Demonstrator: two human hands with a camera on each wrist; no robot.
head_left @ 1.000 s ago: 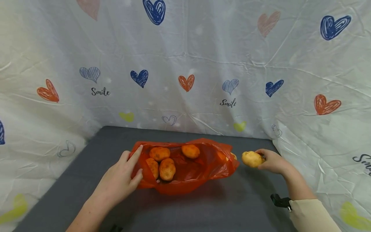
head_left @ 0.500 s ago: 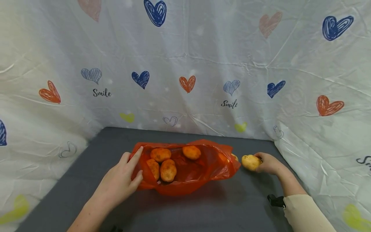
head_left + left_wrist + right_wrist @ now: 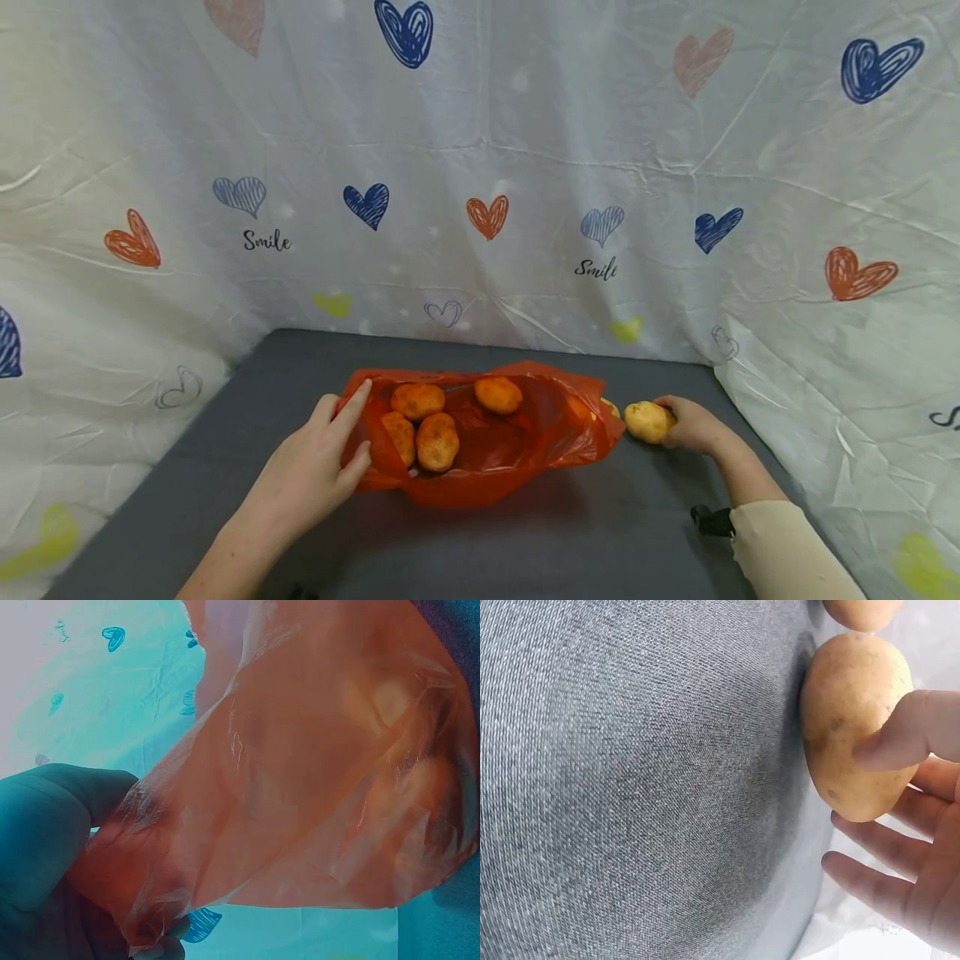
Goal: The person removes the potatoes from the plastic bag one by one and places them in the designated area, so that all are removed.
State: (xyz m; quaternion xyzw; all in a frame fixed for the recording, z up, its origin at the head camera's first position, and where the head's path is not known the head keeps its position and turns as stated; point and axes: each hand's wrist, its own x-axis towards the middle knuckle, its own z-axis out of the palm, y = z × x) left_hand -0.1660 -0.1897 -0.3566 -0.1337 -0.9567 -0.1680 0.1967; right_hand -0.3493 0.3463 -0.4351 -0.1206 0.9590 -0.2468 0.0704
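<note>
Beside the bag (image 3: 487, 450), right hand (image 3: 693, 425) grips a potato (image 3: 647, 421), seemingly lengthwise left-right.

A dark grey cloth-covered tabletop (image 3: 525, 542) carries everything. An orange plastic bag (image 3: 487, 454) lies on it at the middle, mouth open, with potatoes inside. Just right of the bag a yellow potato (image 3: 647, 421) rests on the cloth, and another potato (image 3: 609, 407) sits between it and the bag, partly hidden
</note>
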